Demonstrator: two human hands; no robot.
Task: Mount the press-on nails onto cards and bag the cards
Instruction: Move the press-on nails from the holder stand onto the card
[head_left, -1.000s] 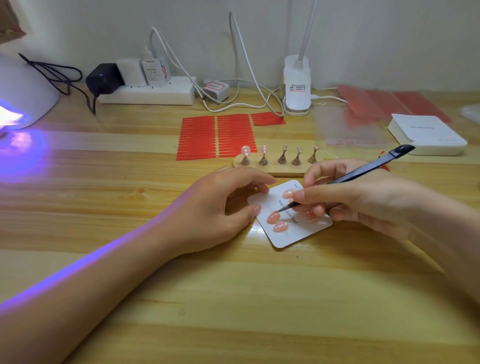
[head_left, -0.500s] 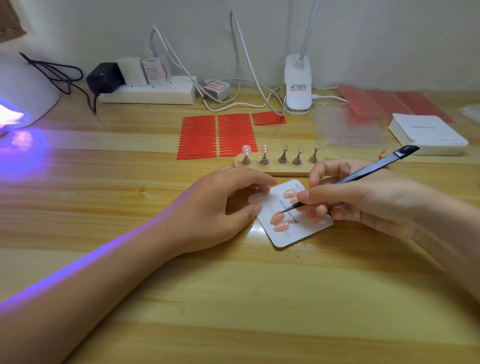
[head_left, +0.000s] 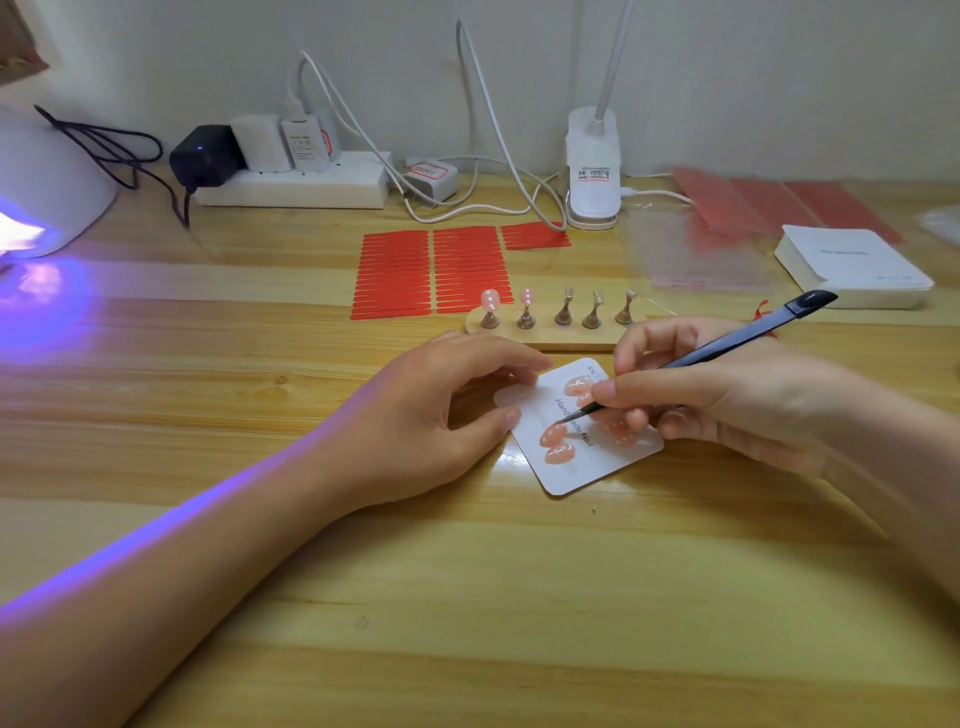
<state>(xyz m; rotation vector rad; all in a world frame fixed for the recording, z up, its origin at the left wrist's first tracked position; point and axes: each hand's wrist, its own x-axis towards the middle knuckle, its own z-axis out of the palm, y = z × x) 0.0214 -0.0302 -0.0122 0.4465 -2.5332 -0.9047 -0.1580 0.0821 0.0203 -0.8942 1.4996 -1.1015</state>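
A white card (head_left: 587, 467) lies on the wooden table with several pink press-on nails (head_left: 557, 444) stuck on it. My left hand (head_left: 431, 421) steadies the card's left edge with its thumb and fingertips. My right hand (head_left: 727, 395) grips dark tweezers (head_left: 727, 348), whose tip touches a pink nail near the card's middle. Behind the card stands a wooden holder (head_left: 550, 338) with several small stands; two at the left carry pink nails (head_left: 490, 300), the others are bare.
Red adhesive strips (head_left: 431, 273) lie behind the holder. Clear bags (head_left: 696, 254) and a white card stack (head_left: 852, 265) sit at the back right. A lit UV lamp (head_left: 41, 192) is far left; a power strip (head_left: 296, 182) and lamp base (head_left: 592, 171) line the wall.
The tweezers' tip has shifted slightly along the card toward the lower nails. Both hands otherwise stay where they were.
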